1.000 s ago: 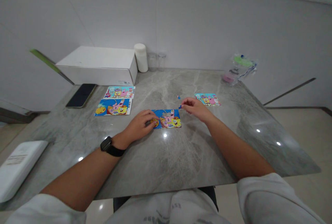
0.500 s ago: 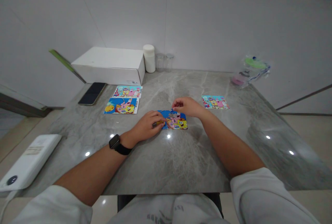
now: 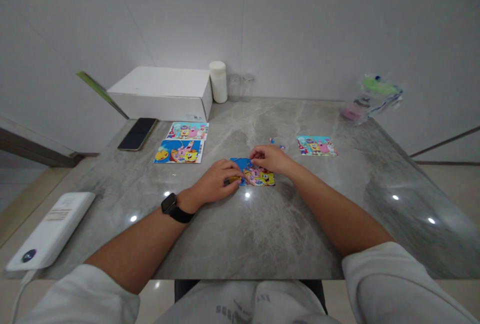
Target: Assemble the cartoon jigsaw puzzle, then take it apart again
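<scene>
a jigsaw puzzle (image 3: 265,178) with a blue cartoon picture lies flat near the middle of the grey marbled bench (image 3: 225,239), under both hands. the left hand (image 3: 218,182) rests on its left end, palm down, fingers curved over it and the thumb set apart, a bit of yellow showing in the gap; a black smartwatch (image 3: 176,207) sits on that wrist. the right hand (image 3: 273,158) is at the puzzle's far edge with its fingertips drawn in narrow; i cannot tell whether they hold a piece. just beyond that hand lie small loose pieces (image 3: 282,147), partly blue.

to the right is a light-blue cartoon picture (image 3: 317,146). to the left, a blue picture card (image 3: 177,152) lies just in front of a light-blue picture card (image 3: 187,130), near a dark phone (image 3: 138,134).

along the wall stand a white box (image 3: 161,91), a white bottle (image 3: 218,83) and two clear glasses (image 3: 234,89); a clear plastic bag (image 3: 369,100) sits at the far right. a white power bank (image 3: 50,231) with a cable (image 3: 21,289) lies at the near left.
</scene>
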A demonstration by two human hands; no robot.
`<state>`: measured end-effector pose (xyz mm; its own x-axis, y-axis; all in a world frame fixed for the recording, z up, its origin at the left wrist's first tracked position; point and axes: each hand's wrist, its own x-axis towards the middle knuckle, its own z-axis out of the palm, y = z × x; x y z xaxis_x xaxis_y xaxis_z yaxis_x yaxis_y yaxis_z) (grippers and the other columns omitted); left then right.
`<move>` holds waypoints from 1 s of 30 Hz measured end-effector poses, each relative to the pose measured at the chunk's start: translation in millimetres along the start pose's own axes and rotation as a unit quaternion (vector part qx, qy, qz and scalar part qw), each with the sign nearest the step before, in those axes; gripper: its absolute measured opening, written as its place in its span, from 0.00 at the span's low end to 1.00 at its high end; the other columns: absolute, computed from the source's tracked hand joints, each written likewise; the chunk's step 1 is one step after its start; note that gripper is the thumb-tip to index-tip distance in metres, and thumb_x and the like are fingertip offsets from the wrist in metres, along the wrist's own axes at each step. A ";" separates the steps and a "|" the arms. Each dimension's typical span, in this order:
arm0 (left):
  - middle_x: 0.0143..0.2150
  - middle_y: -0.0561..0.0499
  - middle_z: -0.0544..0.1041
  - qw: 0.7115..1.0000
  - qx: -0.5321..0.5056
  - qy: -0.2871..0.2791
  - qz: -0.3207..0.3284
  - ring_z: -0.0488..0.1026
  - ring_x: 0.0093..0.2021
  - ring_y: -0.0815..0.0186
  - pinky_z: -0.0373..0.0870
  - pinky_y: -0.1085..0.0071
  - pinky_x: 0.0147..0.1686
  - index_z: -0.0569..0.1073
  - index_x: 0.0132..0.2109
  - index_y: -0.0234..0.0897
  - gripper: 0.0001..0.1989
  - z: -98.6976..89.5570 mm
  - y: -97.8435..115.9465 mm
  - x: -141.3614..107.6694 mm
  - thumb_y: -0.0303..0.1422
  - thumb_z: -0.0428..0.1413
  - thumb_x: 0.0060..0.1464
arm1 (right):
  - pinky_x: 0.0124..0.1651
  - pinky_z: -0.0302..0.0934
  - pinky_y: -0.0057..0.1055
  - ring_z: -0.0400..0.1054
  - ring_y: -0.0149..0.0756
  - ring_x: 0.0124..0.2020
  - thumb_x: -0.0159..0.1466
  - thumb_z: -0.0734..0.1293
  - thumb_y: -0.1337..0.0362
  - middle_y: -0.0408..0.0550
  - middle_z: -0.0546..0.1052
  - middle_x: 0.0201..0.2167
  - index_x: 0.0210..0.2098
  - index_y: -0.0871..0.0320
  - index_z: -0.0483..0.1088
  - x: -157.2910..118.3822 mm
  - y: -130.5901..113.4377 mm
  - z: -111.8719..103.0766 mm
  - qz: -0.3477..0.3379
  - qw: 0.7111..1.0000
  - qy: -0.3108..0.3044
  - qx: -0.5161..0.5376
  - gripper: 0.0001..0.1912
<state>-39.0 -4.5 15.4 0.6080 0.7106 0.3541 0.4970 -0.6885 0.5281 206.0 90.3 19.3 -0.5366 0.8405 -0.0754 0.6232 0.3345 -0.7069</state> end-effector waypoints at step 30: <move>0.62 0.48 0.78 0.995 0.005 -0.098 0.033 0.72 0.63 0.54 0.60 0.50 0.68 0.78 0.60 0.48 0.18 -1.9 11.5 -3.8 0.38 0.58 0.65 | 0.45 0.60 0.30 0.72 0.36 0.40 0.64 0.73 0.68 0.47 0.81 0.38 0.41 0.56 0.81 0.2 -3.3 9.5 -0.051 0.985 0.008 -0.168 0.06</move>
<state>-36.8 -14.9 21.6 0.7479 0.6227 0.2300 0.4579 -0.7348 0.5004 198.4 85.3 14.9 -0.5988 0.8009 -0.0033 0.7207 0.5370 -0.4384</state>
